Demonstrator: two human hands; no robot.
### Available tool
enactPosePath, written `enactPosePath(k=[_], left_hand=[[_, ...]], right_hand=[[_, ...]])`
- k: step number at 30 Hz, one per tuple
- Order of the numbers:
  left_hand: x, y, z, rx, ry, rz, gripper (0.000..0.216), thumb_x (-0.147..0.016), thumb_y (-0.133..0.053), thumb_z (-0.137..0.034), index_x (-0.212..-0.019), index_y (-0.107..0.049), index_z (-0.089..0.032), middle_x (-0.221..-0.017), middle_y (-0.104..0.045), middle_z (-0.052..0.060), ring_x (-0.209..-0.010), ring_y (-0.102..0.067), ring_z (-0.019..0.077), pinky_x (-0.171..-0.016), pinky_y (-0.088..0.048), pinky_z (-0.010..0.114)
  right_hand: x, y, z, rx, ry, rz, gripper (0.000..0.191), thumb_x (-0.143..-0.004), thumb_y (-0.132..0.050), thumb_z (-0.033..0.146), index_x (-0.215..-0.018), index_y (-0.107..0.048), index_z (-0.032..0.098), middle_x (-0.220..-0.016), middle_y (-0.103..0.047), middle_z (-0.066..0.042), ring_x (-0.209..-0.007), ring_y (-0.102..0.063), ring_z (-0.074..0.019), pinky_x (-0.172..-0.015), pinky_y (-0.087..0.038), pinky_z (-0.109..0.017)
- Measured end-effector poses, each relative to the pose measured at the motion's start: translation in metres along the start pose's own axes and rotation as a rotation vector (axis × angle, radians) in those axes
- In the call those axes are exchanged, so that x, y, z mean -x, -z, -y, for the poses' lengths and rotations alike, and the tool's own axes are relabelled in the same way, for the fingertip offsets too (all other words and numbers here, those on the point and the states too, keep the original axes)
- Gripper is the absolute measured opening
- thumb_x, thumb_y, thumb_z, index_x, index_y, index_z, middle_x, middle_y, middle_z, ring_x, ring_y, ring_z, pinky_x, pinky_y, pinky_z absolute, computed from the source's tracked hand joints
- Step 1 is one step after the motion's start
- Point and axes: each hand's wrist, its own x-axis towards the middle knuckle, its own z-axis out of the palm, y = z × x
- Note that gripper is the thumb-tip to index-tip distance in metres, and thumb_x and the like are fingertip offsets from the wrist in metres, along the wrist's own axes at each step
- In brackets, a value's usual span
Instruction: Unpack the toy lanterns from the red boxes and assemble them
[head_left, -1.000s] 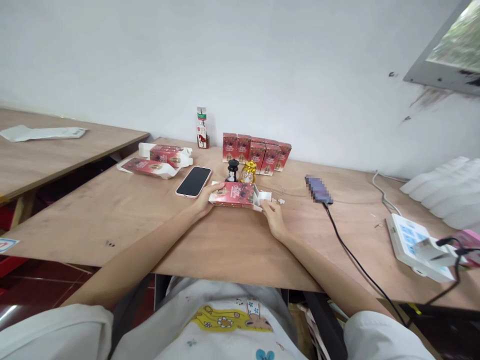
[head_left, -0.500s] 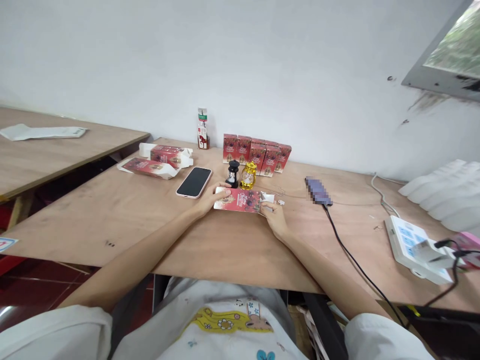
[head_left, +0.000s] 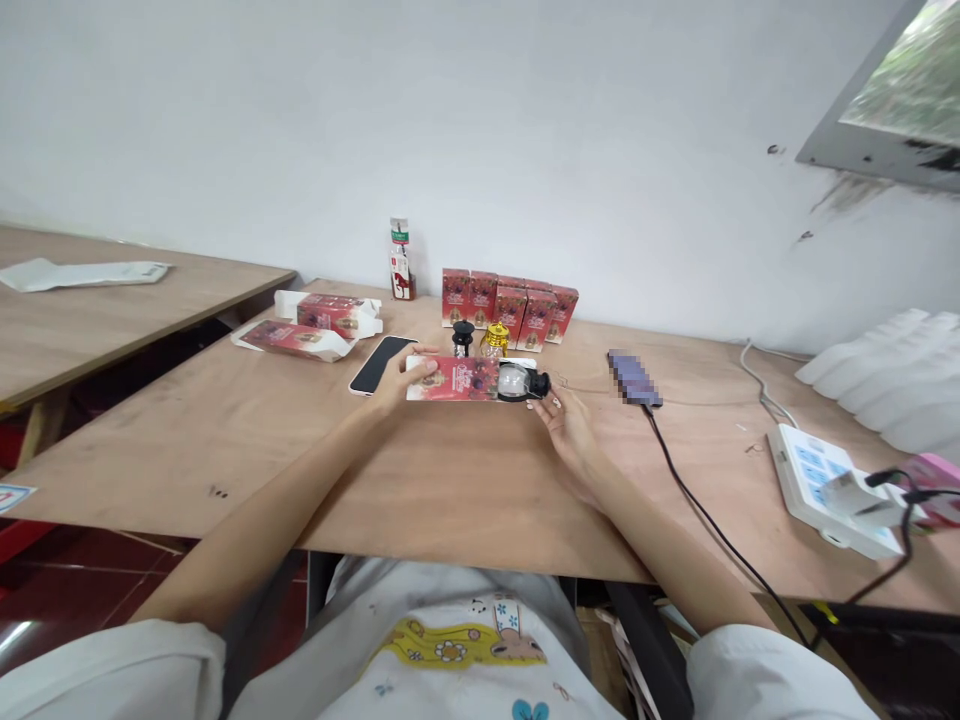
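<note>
My left hand [head_left: 401,380] is closed around the left end of a red printed gift box [head_left: 461,379], held sideways above the table. From the box's right end sticks out a small black lantern [head_left: 515,382] with a clear globe. At the lantern's cap is my right hand [head_left: 568,425], palm turned partly up and fingers apart; whether the fingertips touch the cap is hard to see. Just behind the box stand another black lantern [head_left: 463,336] and a gold lantern [head_left: 496,337], their lower parts hidden by it.
Several upright red boxes [head_left: 511,308] stand by the wall, with a bottle [head_left: 402,262] to their left. Opened boxes [head_left: 296,338] lie at the left. A phone [head_left: 375,368] is beside my left hand; another phone [head_left: 634,378] and a power strip [head_left: 829,490] with cables lie right.
The black lantern now protrudes from the box's right end. The box has shifted left and up with my left hand. My right hand has left the box flap and moved slightly right.
</note>
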Motion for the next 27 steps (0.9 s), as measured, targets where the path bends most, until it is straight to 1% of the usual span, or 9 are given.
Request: enactPosePath(k=[3,5,7,9,12,15,20,24,27], left_hand=[[-0.005,0.006,-0.003,0.057,-0.002,-0.083,0.042,-0.056,-0.077,-0.042,-0.086,-0.063,-0.016,-0.072,-0.063,-0.001,-0.063,-0.059,0.0129,-0.063,-0.046,0.024],[-0.009,0.008,-0.002,0.135,-0.031,-0.188,0.039,-0.058,-0.075,-0.043,-0.082,-0.061,-0.016,-0.07,-0.063,-0.001,-0.064,-0.06,0.0132,-0.063,-0.047,0.024],[-0.013,0.009,-0.001,0.253,-0.086,-0.287,0.039,-0.064,-0.07,-0.049,-0.084,-0.061,-0.017,-0.078,-0.066,0.001,-0.073,-0.062,0.0156,-0.068,-0.049,0.025],[-0.014,0.007,-0.001,0.379,-0.115,-0.311,0.043,-0.07,-0.061,-0.055,-0.092,-0.062,-0.019,-0.091,-0.069,0.003,-0.088,-0.064,0.0186,-0.075,-0.051,0.027],[-0.013,0.002,-0.001,0.492,-0.04,-0.259,0.048,-0.074,-0.053,-0.06,-0.102,-0.06,-0.022,-0.101,-0.068,0.003,-0.097,-0.063,0.0203,-0.074,-0.053,0.028],[-0.008,-0.003,-0.003,0.53,0.103,-0.204,0.045,-0.075,-0.056,-0.059,-0.1,-0.061,-0.021,-0.1,-0.069,0.004,-0.099,-0.063,0.0205,-0.074,-0.054,0.028],[0.003,-0.01,-0.011,0.57,0.175,-0.028,0.04,-0.077,-0.059,-0.047,-0.104,-0.059,-0.017,-0.112,-0.065,0.008,-0.11,-0.059,0.023,-0.091,-0.052,0.032],[0.011,-0.015,-0.014,0.599,0.229,0.077,0.037,-0.074,-0.061,-0.037,-0.106,-0.058,-0.019,-0.112,-0.065,0.008,-0.113,-0.058,0.0249,-0.098,-0.048,0.042],[0.015,-0.018,-0.01,0.596,0.297,0.114,0.032,-0.071,-0.061,-0.031,-0.101,-0.059,-0.02,-0.106,-0.067,0.006,-0.112,-0.058,0.0253,-0.098,-0.047,0.046]], right_hand=[[-0.007,0.008,0.005,-0.012,0.066,-0.073,0.02,-0.068,-0.068,0.037,-0.069,-0.053,0.022,-0.083,-0.067,0.0,-0.087,-0.064,-0.0157,-0.079,-0.054,-0.034],[-0.01,0.011,0.009,-0.021,0.097,-0.145,0.022,-0.068,-0.067,0.036,-0.069,-0.051,0.023,-0.081,-0.067,0.001,-0.083,-0.064,-0.0149,-0.074,-0.053,-0.031],[-0.011,0.01,0.015,-0.019,0.135,-0.218,0.024,-0.068,-0.067,0.037,-0.068,-0.048,0.022,-0.078,-0.067,0.002,-0.078,-0.064,-0.0133,-0.069,-0.052,-0.027],[-0.009,0.007,0.021,0.021,0.218,-0.265,0.026,-0.069,-0.067,0.038,-0.068,-0.047,0.022,-0.078,-0.067,0.002,-0.075,-0.063,-0.0122,-0.068,-0.05,-0.026],[-0.003,0.0,0.025,0.166,0.351,-0.239,0.026,-0.071,-0.066,0.04,-0.068,-0.05,0.02,-0.081,-0.068,0.0,-0.076,-0.063,-0.0128,-0.073,-0.049,-0.028],[0.005,-0.005,0.025,0.304,0.414,-0.131,0.024,-0.075,-0.063,0.041,-0.072,-0.053,0.02,-0.085,-0.069,-0.003,-0.081,-0.064,-0.015,-0.079,-0.049,-0.031],[0.014,-0.005,0.016,0.46,0.53,-0.052,0.022,-0.081,-0.056,0.043,-0.079,-0.055,0.021,-0.093,-0.068,-0.005,-0.093,-0.062,-0.0171,-0.087,-0.046,-0.034],[0.018,0.0,0.011,0.636,0.619,-0.049,0.022,-0.087,-0.048,0.042,-0.088,-0.057,0.023,-0.099,-0.065,-0.006,-0.098,-0.06,-0.0187,-0.091,-0.044,-0.038],[0.026,0.007,0.007,0.803,0.8,-0.076,0.019,-0.086,-0.049,0.036,-0.098,-0.059,0.025,-0.109,-0.061,-0.008,-0.109,-0.055,-0.0223,-0.099,-0.039,-0.044]])
